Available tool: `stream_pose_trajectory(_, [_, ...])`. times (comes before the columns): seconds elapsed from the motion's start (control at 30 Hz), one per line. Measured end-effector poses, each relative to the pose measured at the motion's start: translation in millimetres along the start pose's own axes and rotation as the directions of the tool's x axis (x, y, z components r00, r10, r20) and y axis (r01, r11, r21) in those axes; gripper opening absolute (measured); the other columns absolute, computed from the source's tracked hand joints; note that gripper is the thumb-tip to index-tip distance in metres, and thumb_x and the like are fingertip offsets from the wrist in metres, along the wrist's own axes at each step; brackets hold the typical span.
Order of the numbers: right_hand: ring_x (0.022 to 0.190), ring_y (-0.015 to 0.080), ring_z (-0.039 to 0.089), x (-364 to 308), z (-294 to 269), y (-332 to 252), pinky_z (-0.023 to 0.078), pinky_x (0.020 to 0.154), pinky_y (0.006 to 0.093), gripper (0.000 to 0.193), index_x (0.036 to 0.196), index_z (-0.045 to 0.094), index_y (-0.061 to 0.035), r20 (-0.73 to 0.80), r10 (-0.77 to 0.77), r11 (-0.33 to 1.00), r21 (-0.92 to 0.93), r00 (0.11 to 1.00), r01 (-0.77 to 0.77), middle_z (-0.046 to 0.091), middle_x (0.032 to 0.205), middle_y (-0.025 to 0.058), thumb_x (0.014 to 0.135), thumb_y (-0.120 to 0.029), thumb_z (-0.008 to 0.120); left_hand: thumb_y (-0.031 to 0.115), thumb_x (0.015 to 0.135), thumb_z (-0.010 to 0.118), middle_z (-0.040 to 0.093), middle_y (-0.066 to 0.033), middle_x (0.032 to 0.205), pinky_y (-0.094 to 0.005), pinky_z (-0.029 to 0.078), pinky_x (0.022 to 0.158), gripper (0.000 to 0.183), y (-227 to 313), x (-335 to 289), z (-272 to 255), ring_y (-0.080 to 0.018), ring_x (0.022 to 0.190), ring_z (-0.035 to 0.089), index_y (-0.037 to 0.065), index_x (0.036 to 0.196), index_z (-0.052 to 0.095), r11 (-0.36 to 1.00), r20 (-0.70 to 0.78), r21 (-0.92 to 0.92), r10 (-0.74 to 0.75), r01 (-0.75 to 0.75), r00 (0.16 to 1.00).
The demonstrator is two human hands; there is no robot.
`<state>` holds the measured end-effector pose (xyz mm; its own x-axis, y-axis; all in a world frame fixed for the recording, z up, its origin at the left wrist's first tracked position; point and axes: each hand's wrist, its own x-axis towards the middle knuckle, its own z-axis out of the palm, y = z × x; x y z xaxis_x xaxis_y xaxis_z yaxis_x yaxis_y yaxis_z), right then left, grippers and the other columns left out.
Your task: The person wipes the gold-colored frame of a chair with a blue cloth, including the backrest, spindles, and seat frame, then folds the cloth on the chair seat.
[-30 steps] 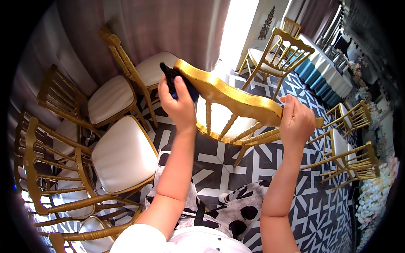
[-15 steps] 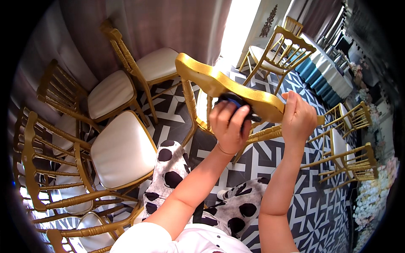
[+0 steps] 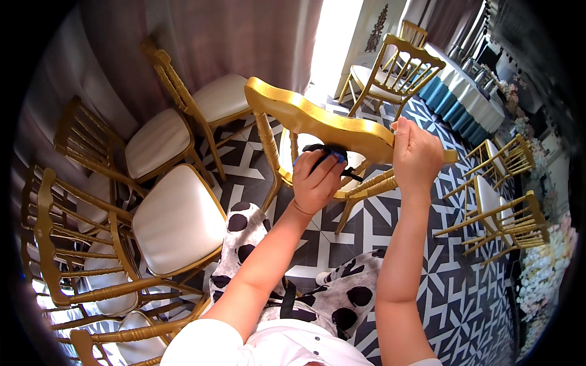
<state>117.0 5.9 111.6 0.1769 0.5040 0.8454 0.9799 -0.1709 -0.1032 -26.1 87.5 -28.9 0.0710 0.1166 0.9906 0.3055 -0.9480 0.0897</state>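
A gold chair [image 3: 323,116] faces me with its back upright; its wavy top rail crosses the middle of the head view. At the rail's right end, my right hand [image 3: 418,155] is closed around the wood, thumb on top. My left hand [image 3: 317,183] holds a soft-looking black bundle [image 3: 326,160] with blue patches and a short strap-like end, against the rail's near face or lower edge. Its exact kind is unclear. Between the back posts, part of the chair's pale seat [image 3: 287,152] shows; the rest is hidden behind the rail and my hand.
Several gold chairs with white seats [image 3: 180,219] crowd my left, beside a mauve curtain [image 3: 244,36]. Another gold chair [image 3: 390,79] stands ahead, near a round table with white and teal cloth [image 3: 467,91]. More chairs [image 3: 494,207] and white flowers [image 3: 543,274] are at right.
My left hand and the black bundle have moved slightly left and lower against the rail. The chair back appears farther left, its right end higher; the whole view has shifted. Both grips continue.
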Motion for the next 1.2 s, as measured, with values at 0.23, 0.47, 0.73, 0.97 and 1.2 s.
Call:
stream_pose_trajectory(0.23, [0.061,0.0284,0.059,-1,3,2,0.042,0.066,0.0401,0.037,0.068,0.061,-0.0093,-0.035,-0.037,0.999,-0.022,0.999,0.036,0.06,0.06,0.0078,0.1,-0.026,0.051,0.007,0.073,0.069,0.065,-0.0053,0.108,-0.0448,0.048,0.087,0.027,8,33,-7,-0.0305,0.1,0.057,0.009,0.099,0.072,0.999,-0.029,0.019,0.042,-0.041,0.999])
stream_pose_trajectory(0.47, [0.061,0.0282,0.058,-2,2,3,0.042,0.066,0.0397,0.038,0.067,0.06,-0.0092,-0.047,-0.034,0.999,-0.016,0.998,0.033,0.06,0.06,0.008,0.099,-0.027,0.052,0.005,0.07,0.07,0.066,-0.0037,0.101,-0.0409,0.049,0.079,0.023,-4,8,-5,-0.027,0.095,0.06,0.009,0.093,0.071,0.999,0.025,0.031,0.018,-0.019,1.0])
stream_pose_trajectory(0.73, [0.059,0.027,0.057,-2,5,4,0.042,0.063,0.0398,0.036,0.067,0.062,-0.0098,-0.061,-0.044,0.999,-0.034,0.997,0.042,0.059,0.059,0.0075,0.099,-0.026,0.053,0.004,0.069,0.069,0.066,-0.0063,0.106,-0.0437,0.049,0.088,0.03,10,20,-12,-0.0312,0.101,0.058,0.009,0.099,0.073,0.999,-0.014,-0.031,-0.01,0.01,1.0])
stream_pose_trajectory(0.97, [0.058,0.0261,0.057,-2,3,3,0.042,0.063,0.0389,0.035,0.068,0.062,-0.0097,-0.074,-0.045,0.999,-0.022,0.996,0.044,0.058,0.059,0.0067,0.098,-0.025,0.054,0.006,0.068,0.072,0.065,-0.005,0.104,-0.0433,0.049,0.086,0.031,4,13,-2,-0.0303,0.099,0.057,0.009,0.098,0.071,1.0,0.058,0.007,0.017,-0.017,0.998])
stream_pose_trajectory(1.2, [0.057,0.0253,0.057,-3,5,5,0.042,0.063,0.0381,0.035,0.066,0.061,-0.0098,-0.091,-0.056,0.998,-0.021,0.994,0.054,0.057,0.057,0.0064,0.098,-0.024,0.055,-0.002,0.066,0.068,0.066,-0.0083,0.102,-0.0409,0.05,0.086,0.032,7,4,-15,-0.0326,0.099,0.059,0.008,0.097,0.07,0.995,0.014,-0.026,-0.092,0.092,0.996])
